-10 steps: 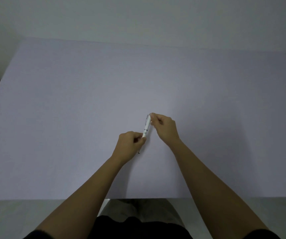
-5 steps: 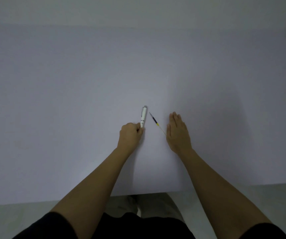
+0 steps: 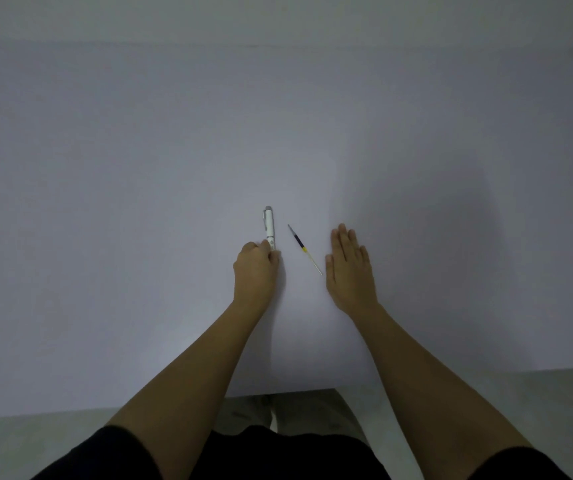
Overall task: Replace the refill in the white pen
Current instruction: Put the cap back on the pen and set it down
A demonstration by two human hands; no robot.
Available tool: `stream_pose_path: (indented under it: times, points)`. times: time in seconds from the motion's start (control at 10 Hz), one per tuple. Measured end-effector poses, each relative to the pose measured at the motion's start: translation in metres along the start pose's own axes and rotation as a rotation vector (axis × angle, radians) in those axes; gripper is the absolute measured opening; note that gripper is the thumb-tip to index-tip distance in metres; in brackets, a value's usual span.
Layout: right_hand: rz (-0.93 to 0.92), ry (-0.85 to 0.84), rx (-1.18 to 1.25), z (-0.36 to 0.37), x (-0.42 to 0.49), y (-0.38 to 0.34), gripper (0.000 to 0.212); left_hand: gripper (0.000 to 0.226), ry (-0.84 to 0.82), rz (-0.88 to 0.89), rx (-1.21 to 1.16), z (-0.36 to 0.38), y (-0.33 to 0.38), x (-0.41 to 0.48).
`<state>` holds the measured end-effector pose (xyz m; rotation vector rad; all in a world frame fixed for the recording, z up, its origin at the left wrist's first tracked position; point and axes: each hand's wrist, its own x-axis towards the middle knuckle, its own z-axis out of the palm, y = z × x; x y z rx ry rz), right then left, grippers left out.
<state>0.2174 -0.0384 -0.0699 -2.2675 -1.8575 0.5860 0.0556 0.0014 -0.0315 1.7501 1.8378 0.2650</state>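
The white pen [image 3: 269, 227] lies on the pale table [image 3: 139, 202], its clip end pointing away from me. My left hand [image 3: 255, 270] is curled around the pen's near end, which its fingers hide. A thin refill [image 3: 304, 249], dark at the far end, yellow in the middle and clear toward me, lies loose on the table just right of the pen. My right hand [image 3: 349, 268] rests flat and palm down on the table to the right of the refill, fingers extended, apart from it.
The table's near edge [image 3: 105, 408] runs across the lower view, with pale floor below it. A wall [image 3: 278, 15] backs the table's far side. My dark clothing [image 3: 278, 455] shows at the bottom.
One second ago both hands held the pen above the table. The refill now lies on the table, my right hand has let go and moved right, and my left hand has lowered the pen.
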Motion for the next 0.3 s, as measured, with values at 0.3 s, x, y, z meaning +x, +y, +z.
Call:
stream_pose_path:
  times: [0.3]
  points:
    - [-0.010, 0.021, 0.064, -0.0070, 0.0048, 0.0030, 0.069, 0.029, 0.013, -0.018, -0.049, -0.0073, 0.0012, 0.0008]
